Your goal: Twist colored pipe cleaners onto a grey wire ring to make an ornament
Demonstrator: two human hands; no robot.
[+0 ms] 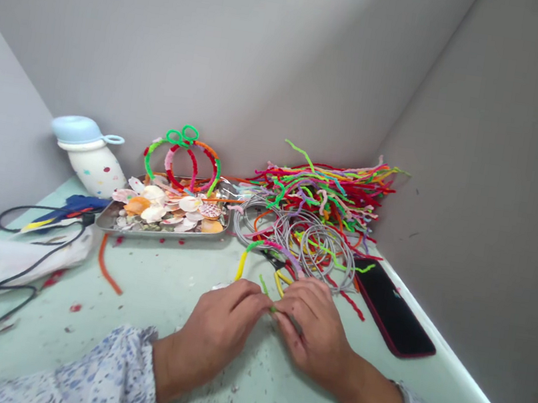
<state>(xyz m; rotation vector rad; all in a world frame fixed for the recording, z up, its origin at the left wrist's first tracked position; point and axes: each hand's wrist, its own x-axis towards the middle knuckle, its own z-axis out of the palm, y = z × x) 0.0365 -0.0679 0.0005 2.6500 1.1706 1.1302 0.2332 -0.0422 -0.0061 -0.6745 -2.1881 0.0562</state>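
Observation:
My left hand [222,329] and my right hand [313,329] meet at the front middle of the table, fingertips pinched together. Between them is a green pipe cleaner [263,285], its free end sticking up and a bit of green showing at the fingertips. Just beyond my hands arches a hoop wrapped in yellow, green, pink and purple fuzz [270,245]. Its lower part is hidden behind my fingers, so I cannot tell how they grip it. Yellow-handled scissors or pliers [279,282] lie beside my right hand, partly covered.
A metal tray of seashells [163,234] holds wrapped hoops [194,162] standing upright. Behind it leans a white bottle [95,165]. Grey wire coils [324,253] lie before a heap of pipe cleaners [332,184]. At right is a phone [394,308]; black cables [9,280] cross the left side.

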